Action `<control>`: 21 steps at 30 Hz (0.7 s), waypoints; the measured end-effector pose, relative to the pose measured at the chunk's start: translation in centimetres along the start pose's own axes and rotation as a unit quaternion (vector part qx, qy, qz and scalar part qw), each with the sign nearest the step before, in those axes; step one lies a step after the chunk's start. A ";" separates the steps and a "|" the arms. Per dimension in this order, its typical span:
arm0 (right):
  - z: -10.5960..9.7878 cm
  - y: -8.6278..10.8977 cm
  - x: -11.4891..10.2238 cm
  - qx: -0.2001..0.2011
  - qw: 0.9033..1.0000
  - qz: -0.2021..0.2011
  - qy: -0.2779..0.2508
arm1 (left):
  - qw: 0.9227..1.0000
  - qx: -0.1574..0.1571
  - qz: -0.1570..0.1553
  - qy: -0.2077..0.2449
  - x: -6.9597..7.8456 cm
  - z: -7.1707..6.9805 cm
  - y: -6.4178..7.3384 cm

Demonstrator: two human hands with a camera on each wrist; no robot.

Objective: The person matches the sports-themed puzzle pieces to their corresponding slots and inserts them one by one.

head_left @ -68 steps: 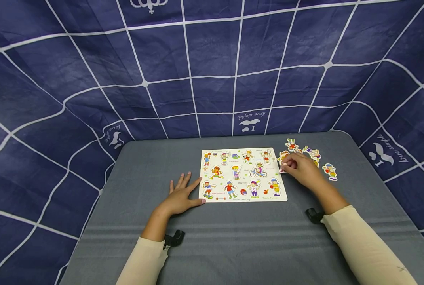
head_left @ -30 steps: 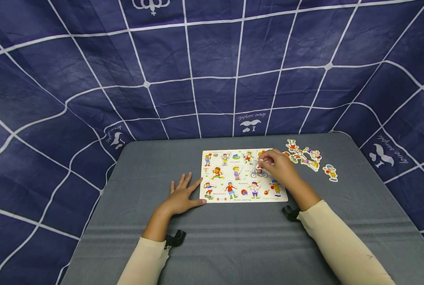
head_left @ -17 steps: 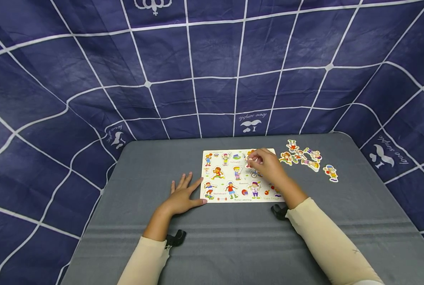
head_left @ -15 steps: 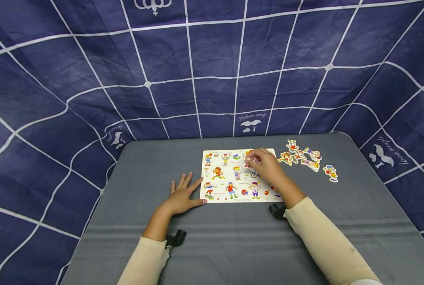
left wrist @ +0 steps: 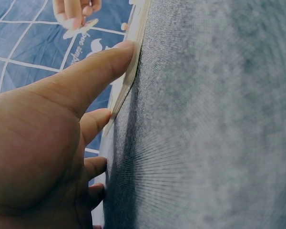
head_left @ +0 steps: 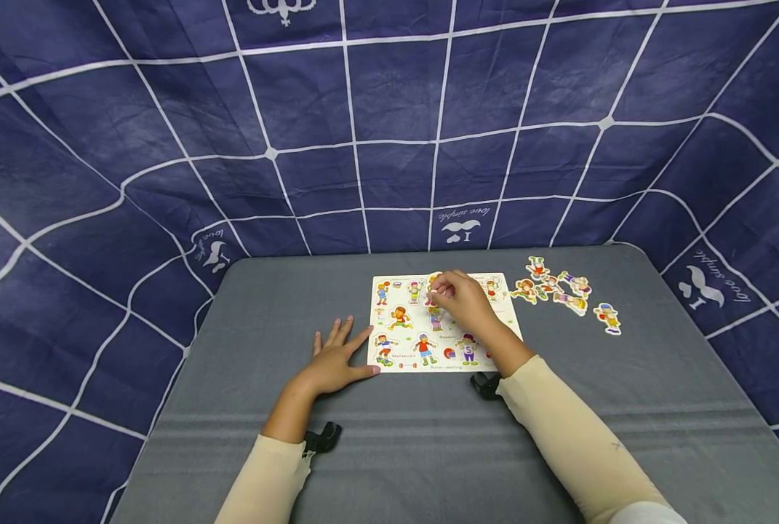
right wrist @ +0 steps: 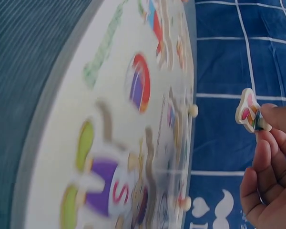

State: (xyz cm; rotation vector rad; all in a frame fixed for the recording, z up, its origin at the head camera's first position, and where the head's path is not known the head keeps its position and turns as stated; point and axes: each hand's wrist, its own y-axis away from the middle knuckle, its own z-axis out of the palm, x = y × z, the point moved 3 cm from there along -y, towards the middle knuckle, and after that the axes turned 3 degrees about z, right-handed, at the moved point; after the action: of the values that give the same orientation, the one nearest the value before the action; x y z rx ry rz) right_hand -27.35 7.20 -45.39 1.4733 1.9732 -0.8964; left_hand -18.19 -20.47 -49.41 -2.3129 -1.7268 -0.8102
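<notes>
A wooden peg puzzle board [head_left: 508, 316] printed with cartoon sports figures lies on the grey cloth. My left hand [head_left: 330, 366] rests spread at its left side, thumb [left wrist: 119, 57] and index fingertip touching the board's edge. Over the upper middle of the board is my right hand [head_left: 465, 302]. Its thumb and fingers pinch a small puzzle piece [right wrist: 248, 112] by its peg, and the piece is held above the board. The right hand covers some figures in the head view. Small round pegs [right wrist: 193, 110] stick up from the board in the right wrist view.
Several loose puzzle pieces [head_left: 549, 286] lie in a cluster right of the board, with one piece [head_left: 608, 318] a little apart. Blue cloth [head_left: 389, 175] with white grid lines hangs behind and at both sides. Black wrist straps [head_left: 322, 438] show below the hands.
My right hand has moved left from the loose pieces, carrying one piece across the board to its upper middle. My left hand stays at the board's left edge.
</notes>
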 end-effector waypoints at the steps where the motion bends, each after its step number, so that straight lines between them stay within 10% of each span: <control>1: 0.2 -0.1 -0.2 -0.002 1.000 0.002 -0.002 | 1.000 0.001 0.001 0.000 0.0 0.0 0.0; 21: 4.2 -2.5 -2.6 -0.025 0.999 -0.010 -0.026 | 1.000 -0.006 -0.004 -0.010 -0.2 0.0 -0.2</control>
State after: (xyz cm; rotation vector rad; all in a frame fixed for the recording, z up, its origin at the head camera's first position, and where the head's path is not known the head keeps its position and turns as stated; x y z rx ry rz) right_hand -28.99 1.89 -45.65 1.3903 1.9621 -0.8779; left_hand -18.37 -20.55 -49.57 -2.3307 -1.7464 -0.8039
